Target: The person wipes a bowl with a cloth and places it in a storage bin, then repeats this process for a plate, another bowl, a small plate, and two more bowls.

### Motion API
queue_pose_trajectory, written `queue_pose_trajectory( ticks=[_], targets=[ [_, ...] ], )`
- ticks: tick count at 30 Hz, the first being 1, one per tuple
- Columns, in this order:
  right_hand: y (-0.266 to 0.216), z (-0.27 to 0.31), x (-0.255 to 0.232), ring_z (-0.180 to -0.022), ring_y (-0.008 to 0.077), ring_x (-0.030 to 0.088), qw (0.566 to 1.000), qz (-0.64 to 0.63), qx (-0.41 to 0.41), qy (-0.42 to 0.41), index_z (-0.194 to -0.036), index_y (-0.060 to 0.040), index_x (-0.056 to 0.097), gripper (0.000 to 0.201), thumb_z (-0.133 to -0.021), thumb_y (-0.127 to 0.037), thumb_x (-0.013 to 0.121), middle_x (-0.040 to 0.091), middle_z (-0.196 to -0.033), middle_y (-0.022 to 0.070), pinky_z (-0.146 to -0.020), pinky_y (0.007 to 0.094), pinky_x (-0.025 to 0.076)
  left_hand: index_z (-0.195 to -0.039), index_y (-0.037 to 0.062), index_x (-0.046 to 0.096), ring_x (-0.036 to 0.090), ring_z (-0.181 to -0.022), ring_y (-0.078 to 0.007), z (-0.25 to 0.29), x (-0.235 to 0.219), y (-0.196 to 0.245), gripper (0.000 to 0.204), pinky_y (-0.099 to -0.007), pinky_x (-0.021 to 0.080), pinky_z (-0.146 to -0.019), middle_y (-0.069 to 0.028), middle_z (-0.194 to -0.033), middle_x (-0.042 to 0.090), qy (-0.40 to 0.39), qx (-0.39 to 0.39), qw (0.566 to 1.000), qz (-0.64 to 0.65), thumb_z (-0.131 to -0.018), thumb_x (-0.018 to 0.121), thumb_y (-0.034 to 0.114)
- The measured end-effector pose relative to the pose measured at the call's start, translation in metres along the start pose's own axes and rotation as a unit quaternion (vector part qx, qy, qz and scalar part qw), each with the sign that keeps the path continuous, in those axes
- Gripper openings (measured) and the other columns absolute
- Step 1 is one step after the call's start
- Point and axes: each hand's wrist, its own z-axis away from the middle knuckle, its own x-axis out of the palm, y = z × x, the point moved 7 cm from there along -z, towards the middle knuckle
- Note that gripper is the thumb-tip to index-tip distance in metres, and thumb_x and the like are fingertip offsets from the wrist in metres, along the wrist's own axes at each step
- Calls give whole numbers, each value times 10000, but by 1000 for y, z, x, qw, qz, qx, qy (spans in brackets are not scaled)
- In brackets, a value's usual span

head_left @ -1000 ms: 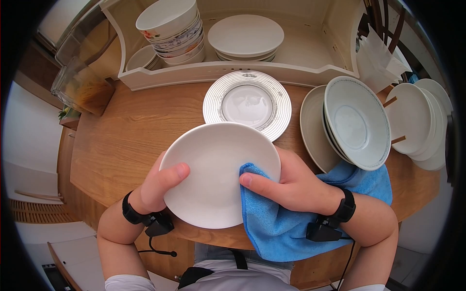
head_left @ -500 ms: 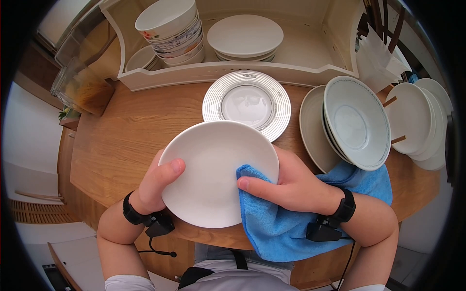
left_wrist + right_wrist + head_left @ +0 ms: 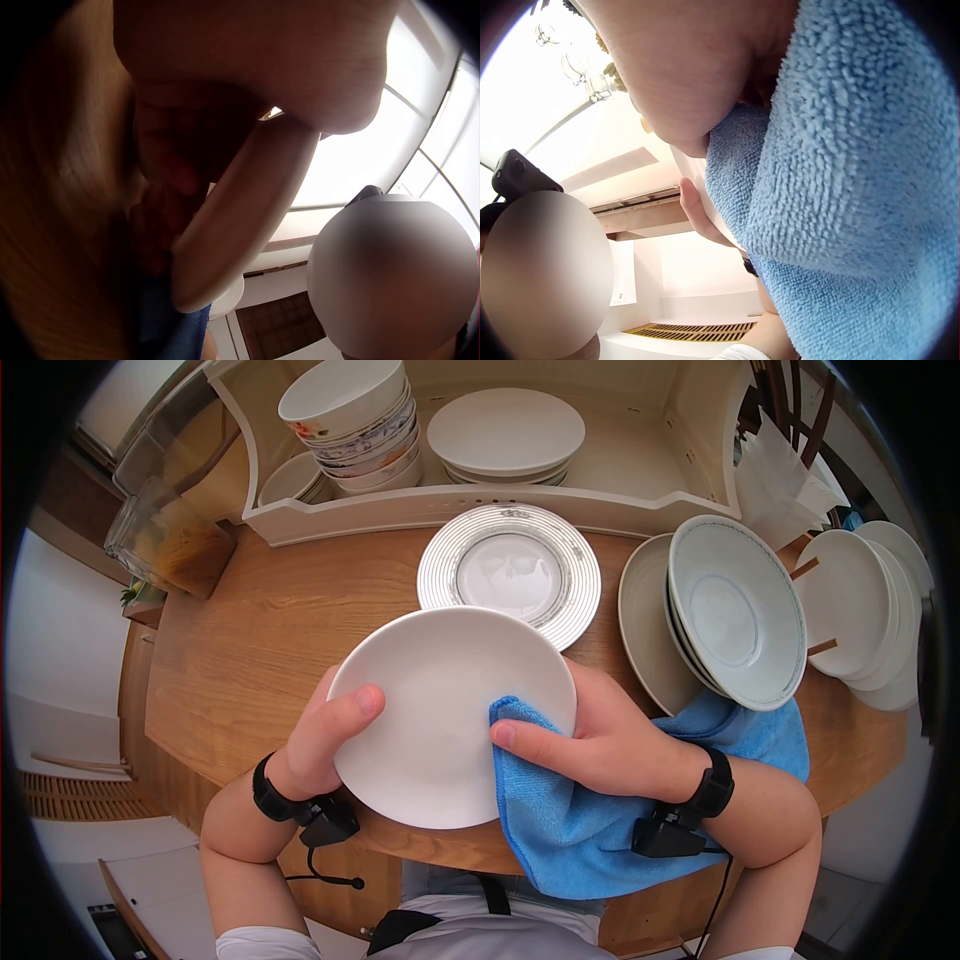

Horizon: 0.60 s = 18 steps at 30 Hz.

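Observation:
Both hands hold a plain white plate (image 3: pixel 430 710) tilted up over the front of the table. My left hand (image 3: pixel 335 725) grips its left edge, thumb on the face and fingers hidden behind; the left wrist view shows those fingers under the plate (image 3: pixel 247 210). At the right edge my right hand (image 3: pixel 600 735) pinches the plate through a blue cloth (image 3: pixel 560 810), with the thumb pressing the cloth's corner on the face. The rest of the cloth hangs below that hand, and in the right wrist view the cloth (image 3: pixel 855 180) fills the right side.
A silver-rimmed plate (image 3: pixel 570 590) lies just behind the held one. Stacked bowls (image 3: pixel 735 610) lean on a plate (image 3: pixel 640 620) at the right, beside upright white plates (image 3: pixel 845 605). A cream rack (image 3: pixel 640 505) at the back holds patterned bowls (image 3: pixel 345 405) and white plates (image 3: pixel 505 430).
The held plate has shifted very slightly up and left over the last second, both hands with it. The grips and the cloth look the same.

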Motion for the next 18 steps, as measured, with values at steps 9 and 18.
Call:
queue_pose_trajectory(
  ticks=[9,18],
  targets=[
    [-1,0,0,-1183,228,604,1000,-1,1,0,-1410,37,458,565,-958,-225,672,626,-1294,171,-1011,345,470,-1435,-30,417,606,-1176,-231,0,3,3,757,-354,504,-966,-178,-1313,594,3,-6,1000,-1,-910,619,476],
    [-1,0,0,-1165,223,609,1000,-5,3,3,-1403,42,462,558,-961,-228,670,633,-1275,170,-1001,344,477,-1433,-39,414,609,-1171,-234,0,3,3,764,-354,509,-957,-184,-1310,594,5,-5,1000,-9,-906,617,475]
  ],
)
